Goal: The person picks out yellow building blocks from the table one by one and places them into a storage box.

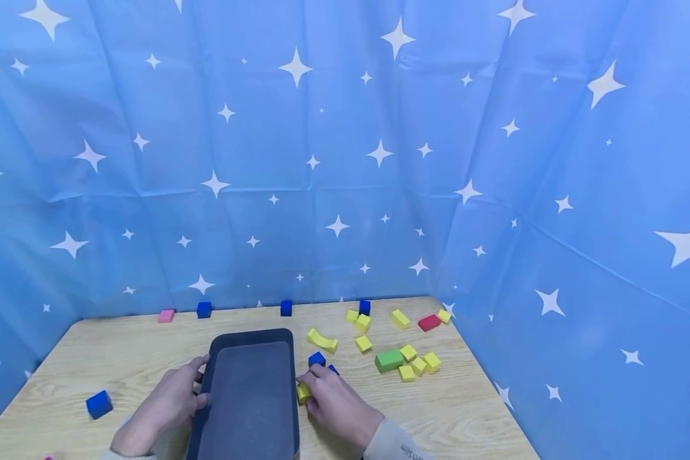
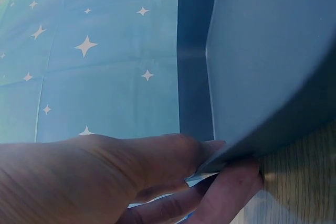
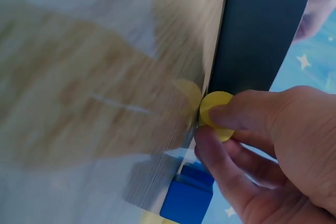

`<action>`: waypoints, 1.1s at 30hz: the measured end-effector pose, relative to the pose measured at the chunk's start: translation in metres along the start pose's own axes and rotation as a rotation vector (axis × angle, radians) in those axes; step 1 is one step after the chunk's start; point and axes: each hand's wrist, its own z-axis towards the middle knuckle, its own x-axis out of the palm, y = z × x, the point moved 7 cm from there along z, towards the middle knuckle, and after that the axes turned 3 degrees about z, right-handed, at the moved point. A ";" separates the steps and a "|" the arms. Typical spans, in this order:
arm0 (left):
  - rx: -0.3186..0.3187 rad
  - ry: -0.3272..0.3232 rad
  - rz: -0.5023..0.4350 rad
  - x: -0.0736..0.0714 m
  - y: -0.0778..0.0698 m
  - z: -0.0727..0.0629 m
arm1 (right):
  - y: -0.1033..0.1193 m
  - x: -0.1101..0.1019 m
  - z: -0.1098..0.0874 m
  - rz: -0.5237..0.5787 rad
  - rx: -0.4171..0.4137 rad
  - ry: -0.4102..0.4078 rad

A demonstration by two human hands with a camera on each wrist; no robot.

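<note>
A dark grey rectangular tray (image 1: 247, 402) stands on the table with its inside bare. My left hand (image 1: 169, 399) grips the tray's left rim; in the left wrist view, thumb and fingers pinch the tray wall (image 2: 197, 77) from both sides. On the tray's right, my right hand (image 1: 339, 402) pinches a yellow cylinder block (image 1: 303, 393). Its round end (image 3: 216, 99) shows between thumb and fingers in the right wrist view, close beside the tray's outer wall (image 3: 257, 30). A blue block (image 1: 317, 359) lies just beyond the right fingers, with another partly hidden by the hand.
A yellow curved block (image 1: 322, 341), a green block (image 1: 389, 361), a red block (image 1: 429, 322) and several small yellow blocks lie to the right. Along the back edge are blue blocks and a pink block (image 1: 166, 315). One blue cube (image 1: 99, 404) lies at left. A starry curtain (image 1: 333, 160) hangs behind.
</note>
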 end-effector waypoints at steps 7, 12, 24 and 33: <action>-0.012 0.006 -0.009 0.002 0.000 0.001 | -0.002 -0.003 0.001 0.011 -0.002 0.015; -0.008 0.001 -0.008 0.002 0.001 0.001 | -0.003 -0.008 0.002 -0.009 -0.013 0.006; -0.017 0.010 -0.022 0.001 0.001 0.002 | 0.006 -0.033 0.019 0.023 -0.042 -0.086; -0.027 0.021 0.005 0.001 0.002 0.001 | 0.028 -0.034 0.043 -0.040 -0.092 -0.068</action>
